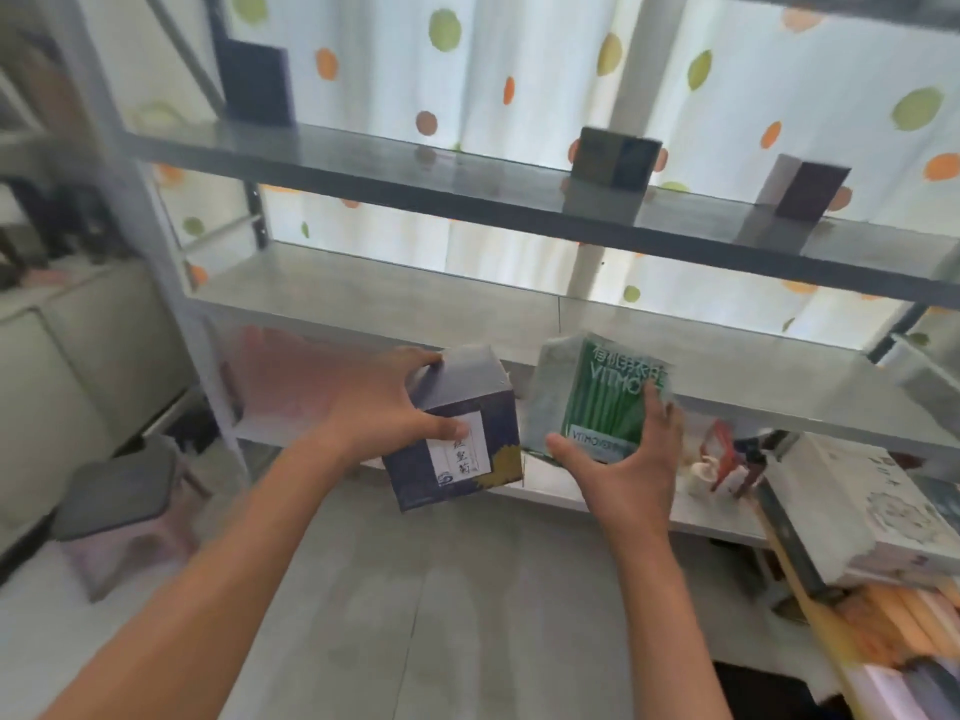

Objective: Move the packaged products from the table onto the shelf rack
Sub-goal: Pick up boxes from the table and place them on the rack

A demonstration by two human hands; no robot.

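My left hand (382,407) grips a dark blue box (467,407) with a white label, thumb on its front and fingers over its top. My right hand (628,459) holds a green and grey package (592,392) from below, thumb on its front. Both items hang in the air in front of the metal shelf rack (395,298), level with its middle shelf. On the upper shelf (363,168) stand three boxes: a dark one (257,80) at the left, an olive and dark one (615,155) in the middle, a white and maroon one (802,187) at the right.
A table corner at the right carries a pale patterned box (872,511) and orange tubes (893,626). A grey stool (119,491) stands at the lower left. A spotted curtain (519,70) hangs behind the rack. Small red items (719,459) sit on the rack's low shelf.
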